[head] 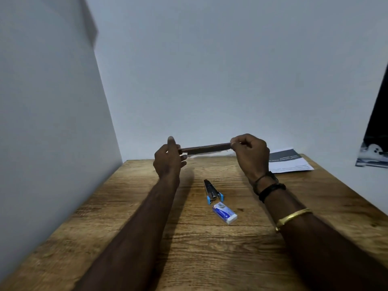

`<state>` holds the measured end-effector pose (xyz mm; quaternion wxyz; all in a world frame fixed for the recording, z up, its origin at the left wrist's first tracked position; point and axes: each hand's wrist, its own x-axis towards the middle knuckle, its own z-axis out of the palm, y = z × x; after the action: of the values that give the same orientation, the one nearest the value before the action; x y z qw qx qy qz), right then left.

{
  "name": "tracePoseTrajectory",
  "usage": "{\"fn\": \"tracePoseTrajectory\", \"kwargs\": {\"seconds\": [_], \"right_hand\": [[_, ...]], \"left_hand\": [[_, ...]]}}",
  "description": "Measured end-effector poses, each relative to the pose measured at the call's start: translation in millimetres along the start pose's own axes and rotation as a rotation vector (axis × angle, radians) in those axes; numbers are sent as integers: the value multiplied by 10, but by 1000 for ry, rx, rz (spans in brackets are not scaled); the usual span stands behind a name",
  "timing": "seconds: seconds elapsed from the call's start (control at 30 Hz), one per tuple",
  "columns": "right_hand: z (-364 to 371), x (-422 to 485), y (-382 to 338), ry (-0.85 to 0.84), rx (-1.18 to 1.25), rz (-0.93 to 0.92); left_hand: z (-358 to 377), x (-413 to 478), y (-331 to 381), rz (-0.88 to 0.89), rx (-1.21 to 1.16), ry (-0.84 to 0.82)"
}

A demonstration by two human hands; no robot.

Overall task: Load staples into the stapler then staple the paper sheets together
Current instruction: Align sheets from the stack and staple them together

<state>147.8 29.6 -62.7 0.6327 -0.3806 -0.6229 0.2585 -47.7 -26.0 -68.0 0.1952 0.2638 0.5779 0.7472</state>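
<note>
The dark strip is blurred; whether it is staples I cannot tell. The left hand and the right hand each hold one end in a pinching grip, above the far wooden worktop. The stapler lies mid-worktop. The paper sheets lie far right, partly behind the right hand. The walls are grey.

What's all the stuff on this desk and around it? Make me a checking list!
Surface: wooden table, grain showing.
Job's things: stapler lying mid-table; staple box beside it, nearer; paper sheets at the far right corner.
Clutter: nothing seen.
Hands: left hand and right hand each pinch one end of a dark strip, held above the table.
Cables: nothing seen.
Surroundings: plain walls; dark object at the right edge.
</note>
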Motion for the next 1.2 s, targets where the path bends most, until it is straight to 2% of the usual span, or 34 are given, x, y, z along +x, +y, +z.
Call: {"fn": "tracePoseTrajectory", "kwargs": {"seconds": [0.07, 0.1, 0.17, 0.3, 0.37, 0.43, 0.53, 0.63, 0.73, 0.83, 0.9, 0.97, 1.1, 1.2], "right_hand": [[-57, 6, 72, -21, -17, 55], [-85, 6, 112, -48, -36, 94], [-102, -9, 187, -144, -132, 177], [-11, -77, 263, -386, -489, 299], [52, -107, 230, -446, -557, 334], [121, -154, 194, -487, -666, 310], [198, -238, 124, -508, -891, 160], [247, -280, 38, -670, -861, 93], [293, -346, -42, -846, -891, 111], [332, -360, -53, -868, -933, 90], [334, -317, -63, -868, -901, 83], [314, -248, -74, -888, -759, 161], [173, -92, -85, -996, -282, 619], [113, -50, -66, -1029, 14, 765]], "left_hand": [[9, 62, -55, -222, -145, -52], [10, 92, -99, -268, -140, -69], [19, 121, -198, -262, -14, -80], [37, 77, -369, -181, 148, -81], [53, 92, -451, -147, 231, -73], [75, 90, -506, -106, 268, -44], [86, 67, -530, -13, 329, 35], [94, 71, -539, 19, 349, 54], [112, 65, -548, -22, 311, 16], [127, 62, -558, -52, 256, -23], [128, 67, -573, -73, 214, -53], [130, 66, -577, -86, 180, -76], [129, 61, -551, -42, 179, -91], [118, 40, -530, -12, 195, -86]]}}
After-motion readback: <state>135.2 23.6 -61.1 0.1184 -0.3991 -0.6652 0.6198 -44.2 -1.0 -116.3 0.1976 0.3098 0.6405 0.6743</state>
